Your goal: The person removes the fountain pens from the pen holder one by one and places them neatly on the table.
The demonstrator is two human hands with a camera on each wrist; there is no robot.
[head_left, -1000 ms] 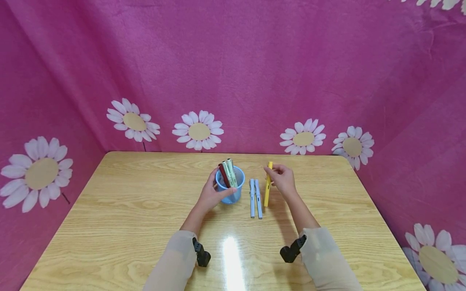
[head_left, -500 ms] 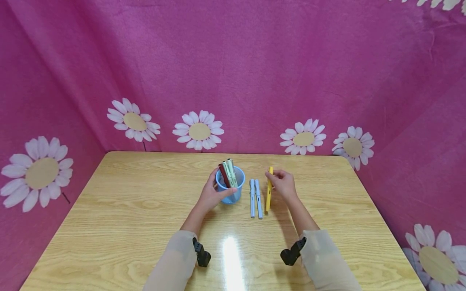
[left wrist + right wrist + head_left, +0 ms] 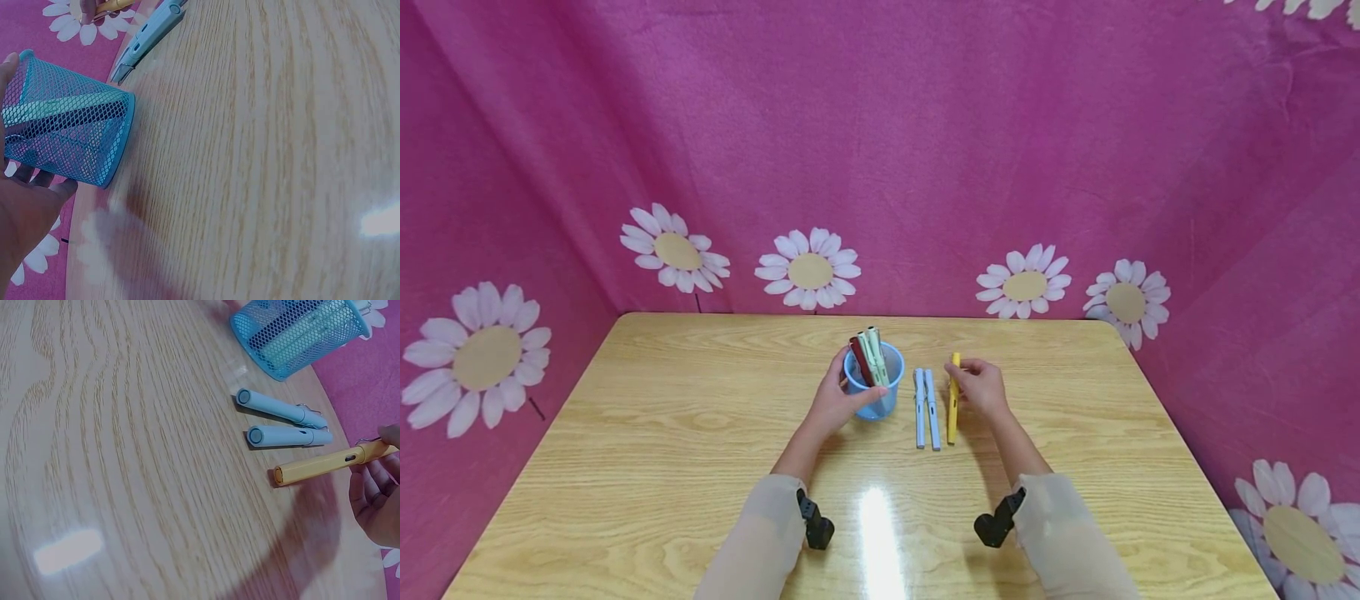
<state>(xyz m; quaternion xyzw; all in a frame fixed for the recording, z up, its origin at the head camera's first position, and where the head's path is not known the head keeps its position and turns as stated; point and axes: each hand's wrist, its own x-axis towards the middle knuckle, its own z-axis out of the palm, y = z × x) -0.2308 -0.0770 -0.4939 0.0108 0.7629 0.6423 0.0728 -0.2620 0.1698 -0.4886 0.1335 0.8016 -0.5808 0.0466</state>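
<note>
My left hand (image 3: 835, 400) grips a blue mesh pen holder (image 3: 69, 144) from its left side, thumb across the front. Inside the holder lean a dark red pen (image 3: 861, 360) and pale green pens (image 3: 877, 357), their caps above the rim. To the right of the holder, two light blue pens (image 3: 284, 435) lie side by side on the table. My right hand (image 3: 983, 387) pinches a yellow pen (image 3: 319, 467) near its clip end, between thumb and fingers. The yellow pen's other end points toward me, close over the wood beside the blue pens.
The wood-grain table (image 3: 700, 483) fills the lower part of the head view, with a bright reflection in front. A pink cloth with daisies (image 3: 880, 167) hangs behind the table and on both sides. Black wrist cameras (image 3: 816, 525) sit at both sleeves.
My right hand has brought the yellow pen down and slightly toward me, closer to the table and nearly parallel to the blue pens. The left hand and the pen holder have not moved.
</note>
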